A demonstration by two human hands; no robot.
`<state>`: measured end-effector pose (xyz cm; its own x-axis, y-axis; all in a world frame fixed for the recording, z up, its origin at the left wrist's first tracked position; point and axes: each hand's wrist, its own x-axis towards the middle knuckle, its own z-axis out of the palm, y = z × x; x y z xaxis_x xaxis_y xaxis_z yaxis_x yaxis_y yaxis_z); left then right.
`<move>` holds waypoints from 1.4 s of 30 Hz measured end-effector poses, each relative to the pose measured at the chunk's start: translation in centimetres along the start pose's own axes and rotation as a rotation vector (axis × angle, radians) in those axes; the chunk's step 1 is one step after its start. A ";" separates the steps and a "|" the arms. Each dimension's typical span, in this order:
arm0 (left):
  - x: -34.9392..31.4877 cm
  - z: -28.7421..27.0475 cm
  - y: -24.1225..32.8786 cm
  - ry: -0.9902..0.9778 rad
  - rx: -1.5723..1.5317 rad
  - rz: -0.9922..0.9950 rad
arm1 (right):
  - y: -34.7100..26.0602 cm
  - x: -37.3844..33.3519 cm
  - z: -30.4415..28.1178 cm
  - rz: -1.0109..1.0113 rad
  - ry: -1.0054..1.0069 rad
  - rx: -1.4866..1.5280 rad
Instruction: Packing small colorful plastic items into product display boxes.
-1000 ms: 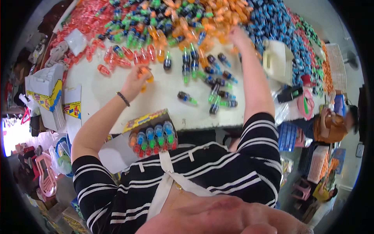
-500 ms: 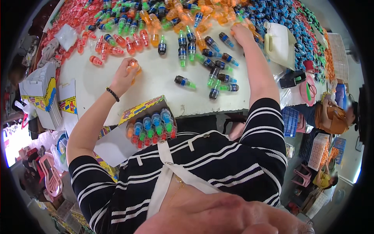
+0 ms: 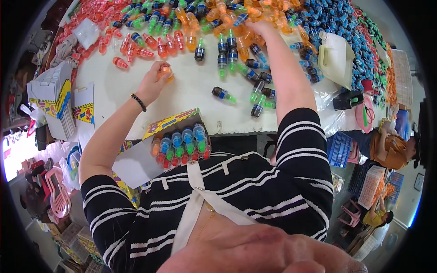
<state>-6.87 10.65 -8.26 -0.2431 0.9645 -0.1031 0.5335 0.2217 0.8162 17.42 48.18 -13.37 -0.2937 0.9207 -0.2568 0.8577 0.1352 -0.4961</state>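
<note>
My left hand point(image 3: 154, 81) is closed round a small orange bottle point(image 3: 167, 73) above the white table. My right hand point(image 3: 260, 28) reaches to the far side, among the loose orange bottles point(image 3: 222, 12); its fingertips are hard to make out there. Close to my body, a yellow-edged display box point(image 3: 176, 119) stands tilted at the table's front edge. Rows of small bottles point(image 3: 187, 137) with blue, green, red and orange parts fill it. A dark bottle with a green cap point(image 3: 224, 94) lies alone between my arms.
Red bottles point(image 3: 170, 44) lie in front of a red heap at the far left; blue bottles point(image 3: 334, 27) heap up at the far right. A white plastic jug point(image 3: 336, 59) stands right of my right arm. Folded cartons point(image 3: 53, 100) are stacked at left. Two people work at right.
My right hand has moved left and farther into the orange bottles. The left hand keeps its orange bottle and has shifted slightly right. The whole view has swung a little.
</note>
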 end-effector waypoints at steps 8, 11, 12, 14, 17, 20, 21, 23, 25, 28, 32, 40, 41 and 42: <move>0.3 -0.5 -1.0 -0.005 -0.063 -0.073 | -0.7 -0.7 1.6 0.054 -0.080 0.476; 0.1 -0.8 -1.7 0.036 -0.079 -0.039 | -1.3 -0.7 1.7 -0.087 -0.073 0.733; -0.2 -0.8 -2.0 0.044 -0.084 -0.065 | -1.0 -0.6 2.2 -0.085 -0.100 0.727; 0.6 -0.8 -1.6 0.022 -0.148 -0.087 | 0.5 0.7 1.6 -0.141 -0.001 0.367; 0.2 -0.7 -1.6 0.033 -0.193 -0.120 | -0.2 1.2 2.4 -0.147 0.036 0.075; -0.3 -0.6 -1.8 0.060 -0.223 -0.171 | -1.5 0.9 3.2 -0.086 0.010 -0.152; -0.3 -0.5 -1.6 0.037 -0.203 -0.177 | -1.1 1.6 3.5 -0.076 -0.008 -0.071; -0.3 -0.3 -1.3 -0.010 -0.169 -0.205 | 0.2 2.6 4.2 -0.054 -0.059 0.085; -0.2 -1.0 -1.6 0.003 -0.112 -0.174 | 0.1 2.8 3.8 -0.096 -0.160 0.205; -1.7 -2.6 1.2 0.032 -0.262 -0.166 | -1.1 1.0 2.2 -0.207 -0.040 0.267; -5.0 -6.3 4.8 0.031 -0.550 -0.167 | -0.3 -1.7 -0.4 -0.854 0.368 0.425; -17.1 -2.4 5.2 0.020 -0.457 0.048 | -10.8 -30.8 0.0 -1.355 -0.381 0.263; -17.4 -1.5 4.6 0.011 -0.323 0.114 | -11.3 -31.8 0.6 -1.347 -0.376 0.258; -17.7 -0.9 4.2 0.006 -0.189 0.180 | -11.6 -32.7 1.4 -1.520 -0.361 0.134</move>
<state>-1.10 -5.58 -2.53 -0.1631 0.9850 0.0560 0.4083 0.0157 0.9127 16.51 16.01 -0.42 -0.9136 -0.1781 0.3656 -0.3608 0.7695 -0.5269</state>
